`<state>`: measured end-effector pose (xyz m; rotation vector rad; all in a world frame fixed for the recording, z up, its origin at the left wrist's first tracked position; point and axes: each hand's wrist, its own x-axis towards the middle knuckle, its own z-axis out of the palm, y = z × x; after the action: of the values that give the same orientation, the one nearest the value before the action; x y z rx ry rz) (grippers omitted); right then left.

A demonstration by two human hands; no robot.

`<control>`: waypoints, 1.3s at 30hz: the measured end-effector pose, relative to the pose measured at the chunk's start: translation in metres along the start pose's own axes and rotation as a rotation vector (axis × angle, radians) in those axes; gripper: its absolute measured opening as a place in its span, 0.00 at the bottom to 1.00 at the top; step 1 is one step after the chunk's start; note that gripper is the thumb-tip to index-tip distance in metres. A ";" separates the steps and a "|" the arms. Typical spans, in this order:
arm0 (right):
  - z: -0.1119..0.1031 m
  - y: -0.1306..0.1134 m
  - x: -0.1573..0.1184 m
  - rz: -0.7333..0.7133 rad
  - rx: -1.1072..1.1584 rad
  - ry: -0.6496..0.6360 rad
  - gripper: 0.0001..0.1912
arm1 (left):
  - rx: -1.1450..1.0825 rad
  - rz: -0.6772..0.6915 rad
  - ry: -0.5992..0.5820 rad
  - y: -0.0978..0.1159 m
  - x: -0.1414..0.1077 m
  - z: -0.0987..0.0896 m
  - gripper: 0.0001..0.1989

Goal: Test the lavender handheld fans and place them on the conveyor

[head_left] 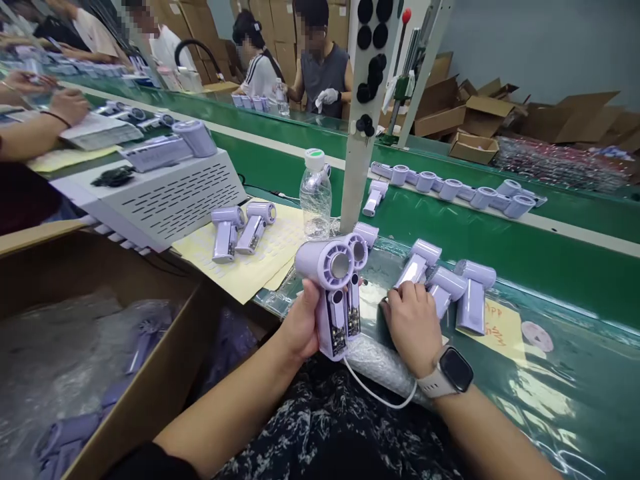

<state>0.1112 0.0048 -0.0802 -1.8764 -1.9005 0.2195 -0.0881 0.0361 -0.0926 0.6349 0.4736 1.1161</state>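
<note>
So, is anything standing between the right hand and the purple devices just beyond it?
Nothing visible does. The right hand is right at the nearest purple device and seems to touch its handle. The clear plastic wrap lies nearer the wearer, not between them.

Two lavender handheld fans, handles open

The pair stands nearly upright, side by side in the left hand, silvery discs facing out, circuit boards exposed. Three more fans lie by the right hand.
</note>
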 end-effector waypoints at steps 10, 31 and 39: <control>-0.019 -0.023 -0.038 0.127 0.933 -0.556 0.11 | -0.108 0.142 -0.086 0.011 0.014 0.025 0.37; 0.003 -0.047 -0.055 -0.128 0.820 -0.138 0.17 | -0.245 0.234 -0.003 -0.005 0.016 0.041 0.36; 0.008 -0.047 -0.056 0.001 0.899 -0.081 0.21 | -0.290 0.189 -0.049 0.004 0.012 0.040 0.35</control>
<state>0.0630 -0.0509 -0.0794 -1.2498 -1.4556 0.9738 -0.0608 0.0388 -0.0611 0.4569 0.2060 1.3159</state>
